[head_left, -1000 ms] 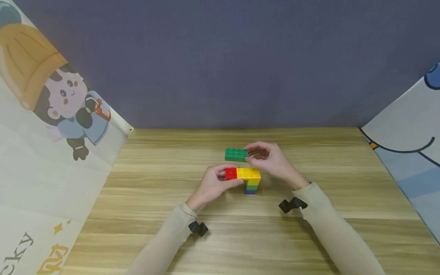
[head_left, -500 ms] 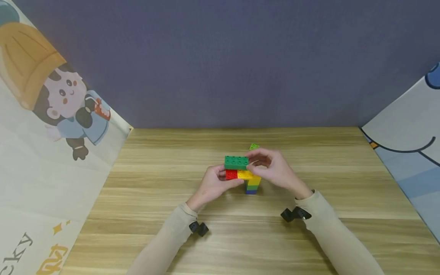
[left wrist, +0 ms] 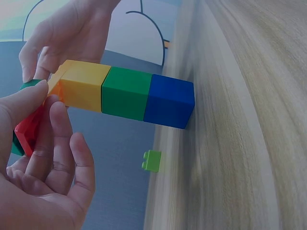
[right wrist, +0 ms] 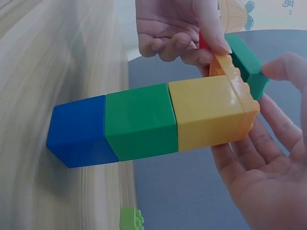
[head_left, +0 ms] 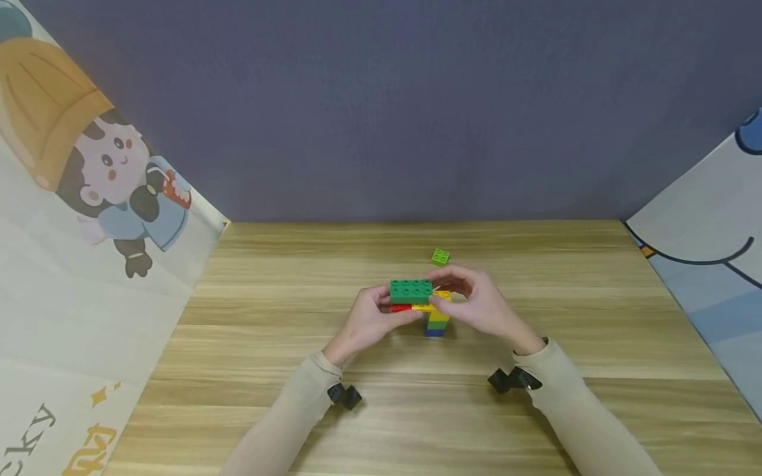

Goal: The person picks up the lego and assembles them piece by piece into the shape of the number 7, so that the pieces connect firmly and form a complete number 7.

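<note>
A tower of a blue block (right wrist: 81,132), a green block (right wrist: 141,124) and a yellow block (right wrist: 208,112) stands on the table. A thin yellow-orange brick (right wrist: 233,79) tops it and juts out to the left, where a red brick (left wrist: 29,128) continues the row. My left hand (head_left: 368,318) grips this overhanging end between thumb and fingers. Between the thumb and fingers of my right hand (head_left: 479,305) is the right end of a long green brick (head_left: 411,291) with studs up. It lies over the red and yellow bricks, close above their studs in the right wrist view.
A small lime green brick (head_left: 440,256) lies on the wooden table (head_left: 286,264) behind the tower. A dark blue-grey panel (head_left: 381,119) rises at the table's back edge. Printed panels (head_left: 53,297) flank both sides.
My right hand has brought the long green brick toward me and over the red and yellow bricks. The lime brick has come into sight behind it. My left hand keeps its place.
</note>
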Demonstrator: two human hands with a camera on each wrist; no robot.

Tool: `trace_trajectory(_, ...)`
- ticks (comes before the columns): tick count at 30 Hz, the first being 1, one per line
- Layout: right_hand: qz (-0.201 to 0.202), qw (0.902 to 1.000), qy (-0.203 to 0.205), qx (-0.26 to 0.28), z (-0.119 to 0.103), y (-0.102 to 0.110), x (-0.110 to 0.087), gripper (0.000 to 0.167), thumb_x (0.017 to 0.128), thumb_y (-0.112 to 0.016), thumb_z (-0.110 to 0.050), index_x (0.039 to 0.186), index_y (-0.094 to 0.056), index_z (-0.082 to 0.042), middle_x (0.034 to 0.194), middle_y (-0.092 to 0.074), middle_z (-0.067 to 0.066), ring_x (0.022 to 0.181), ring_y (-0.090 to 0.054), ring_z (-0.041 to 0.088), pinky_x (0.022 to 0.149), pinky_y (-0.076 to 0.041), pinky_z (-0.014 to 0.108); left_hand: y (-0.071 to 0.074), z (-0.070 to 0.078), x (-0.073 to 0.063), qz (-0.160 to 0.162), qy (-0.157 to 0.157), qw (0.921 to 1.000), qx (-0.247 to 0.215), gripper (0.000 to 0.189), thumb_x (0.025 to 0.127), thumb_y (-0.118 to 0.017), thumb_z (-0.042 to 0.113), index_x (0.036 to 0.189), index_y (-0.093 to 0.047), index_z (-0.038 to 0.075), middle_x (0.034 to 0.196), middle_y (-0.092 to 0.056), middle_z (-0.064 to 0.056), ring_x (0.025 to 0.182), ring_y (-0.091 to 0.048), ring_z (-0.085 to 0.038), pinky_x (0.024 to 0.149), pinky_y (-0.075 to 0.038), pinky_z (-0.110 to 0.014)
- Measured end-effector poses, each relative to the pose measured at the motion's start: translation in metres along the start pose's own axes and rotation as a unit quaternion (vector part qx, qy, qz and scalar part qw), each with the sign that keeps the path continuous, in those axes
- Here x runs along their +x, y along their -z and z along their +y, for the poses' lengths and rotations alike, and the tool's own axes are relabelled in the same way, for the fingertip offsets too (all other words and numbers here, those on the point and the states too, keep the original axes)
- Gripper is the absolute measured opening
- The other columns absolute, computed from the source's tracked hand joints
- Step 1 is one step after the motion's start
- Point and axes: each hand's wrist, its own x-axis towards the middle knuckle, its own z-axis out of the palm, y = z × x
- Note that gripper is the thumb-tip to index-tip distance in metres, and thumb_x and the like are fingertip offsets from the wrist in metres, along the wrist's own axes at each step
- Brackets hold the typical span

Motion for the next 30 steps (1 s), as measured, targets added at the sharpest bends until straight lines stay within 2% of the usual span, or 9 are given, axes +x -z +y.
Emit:
trace_trajectory(8, 0.002, 0.9999, 0.008, -0.010, 0.004, -0.005, -0.006, 0.034, 0.094, -0.078, -0.003, 0.128, -0.072, -0.007, 0.128, -0.074, 0.010, 0.115, -0.069, 0.025, 0.105, -0.058, 0.037, -0.001, 0.000, 0.001, 0.015, 0.008, 0.9998, 0.012, 0.036, 0.092, -0.084, 0.016, 0.125, -0.074, 0.003, 0.115, -0.081, -0.014, 0.090, -0.078, -0.012, 0.076, -0.063, -0.024)
trace_trajectory(19, 0.016, 0.9982, 0.041, -0.041, 0.005, -0.006, -0.009, 0.036, 0.093, -0.078, -0.002, 0.127, -0.074, -0.011, 0.127, -0.074, 0.004, 0.111, -0.068, 0.019, 0.101, -0.057, 0.036, -0.001, 0.001, 0.002, 0.006, 0.004, 0.9999, 0.010, 0.036, 0.094, -0.083, 0.014, 0.126, -0.073, 0.001, 0.116, -0.080, -0.016, 0.094, -0.079, -0.016, 0.080, -0.064, -0.026)
trace_trajectory(25, 0.022, 0.9974, 0.047, -0.049, 0.005, -0.007, -0.010, 0.036, 0.092, -0.079, -0.001, 0.126, -0.074, -0.010, 0.127, -0.075, 0.004, 0.112, -0.068, 0.014, 0.103, -0.058, 0.038, -0.002, 0.001, 0.002, 0.005, 0.006, 0.9999, 0.008, 0.036, 0.093, -0.084, 0.012, 0.126, -0.074, 0.002, 0.118, -0.080, -0.016, 0.096, -0.079, -0.016, 0.082, -0.065, -0.027)
trace_trajectory(30, 0.027, 0.9964, 0.047, -0.065, 0.004, -0.009, -0.011, 0.037, 0.092, -0.080, -0.003, 0.127, -0.073, -0.010, 0.126, -0.075, 0.003, 0.115, -0.069, 0.014, 0.105, -0.057, 0.033, -0.001, 0.001, 0.002, 0.003, 0.005, 1.0000, 0.006, 0.035, 0.093, -0.084, 0.013, 0.125, -0.074, 0.003, 0.118, -0.080, -0.015, 0.096, -0.079, -0.016, 0.084, -0.064, -0.027)
